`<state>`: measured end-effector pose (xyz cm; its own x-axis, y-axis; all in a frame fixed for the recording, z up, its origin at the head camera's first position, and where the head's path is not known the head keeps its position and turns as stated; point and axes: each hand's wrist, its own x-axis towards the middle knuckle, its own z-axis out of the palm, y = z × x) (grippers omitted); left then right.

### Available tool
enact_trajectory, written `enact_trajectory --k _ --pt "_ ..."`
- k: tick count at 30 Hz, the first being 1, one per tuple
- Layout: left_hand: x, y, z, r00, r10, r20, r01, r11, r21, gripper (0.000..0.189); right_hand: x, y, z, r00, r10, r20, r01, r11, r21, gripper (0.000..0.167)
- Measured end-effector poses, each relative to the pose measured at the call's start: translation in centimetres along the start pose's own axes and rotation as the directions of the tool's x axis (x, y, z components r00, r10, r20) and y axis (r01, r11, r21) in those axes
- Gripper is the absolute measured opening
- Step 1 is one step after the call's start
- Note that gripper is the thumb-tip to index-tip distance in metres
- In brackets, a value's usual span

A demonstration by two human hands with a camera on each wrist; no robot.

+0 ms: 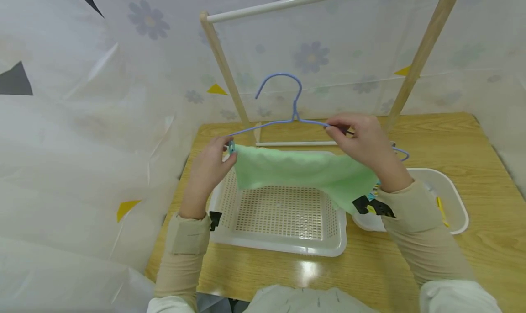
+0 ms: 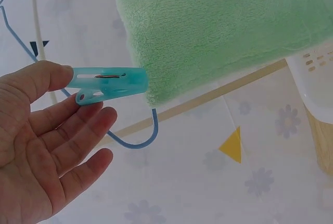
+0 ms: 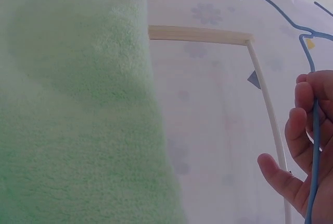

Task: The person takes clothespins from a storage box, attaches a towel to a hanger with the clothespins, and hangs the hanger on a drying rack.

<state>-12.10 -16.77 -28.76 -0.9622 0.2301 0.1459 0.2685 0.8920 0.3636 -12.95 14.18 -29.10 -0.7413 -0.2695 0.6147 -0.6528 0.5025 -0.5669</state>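
In the head view, a blue wire hanger [image 1: 296,105] is held up with its hook on top. My right hand [image 1: 365,141] grips the hanger's right arm; the right wrist view shows the fingers [image 3: 303,96] around the wire. A light green fuzzy cloth [image 1: 287,167] hangs below the hanger. At the cloth's left corner is a teal clothespin [image 2: 112,81], its jaws at the cloth edge. My left hand [image 1: 205,167] pinches the clothespin's handle end, thumb on one side and fingers on the other. My right forearm hides the cloth's right end.
A white perforated basket [image 1: 283,248] stands on the wooden table [image 1: 242,272] under the cloth. To its right sits a white basin [image 1: 460,212] with a yellow piece [image 1: 441,211] inside. Behind rises a rack with wooden posts [image 1: 223,64] and a white top bar [image 1: 304,2].
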Motion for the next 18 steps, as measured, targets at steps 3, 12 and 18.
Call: enact_trajectory --k 3,12,18 --pt "-0.04 -0.19 0.00 1.000 0.008 -0.014 -0.008 1.000 -0.008 0.035 0.00 0.02 -0.06 1.000 -0.008 -0.006 0.008 1.000 0.000 0.007" --pt "-0.35 -0.51 -0.23 1.000 -0.003 -0.029 0.002 0.999 -0.048 0.037 -0.19 0.01 -0.32 1.000 0.011 -0.012 -0.011 1.000 0.019 0.008" --pt "-0.56 -0.61 -0.43 0.999 0.000 -0.046 -0.001 0.999 -0.039 0.038 -0.30 0.01 -0.67 0.999 0.042 -0.004 -0.042 0.998 0.043 0.008"
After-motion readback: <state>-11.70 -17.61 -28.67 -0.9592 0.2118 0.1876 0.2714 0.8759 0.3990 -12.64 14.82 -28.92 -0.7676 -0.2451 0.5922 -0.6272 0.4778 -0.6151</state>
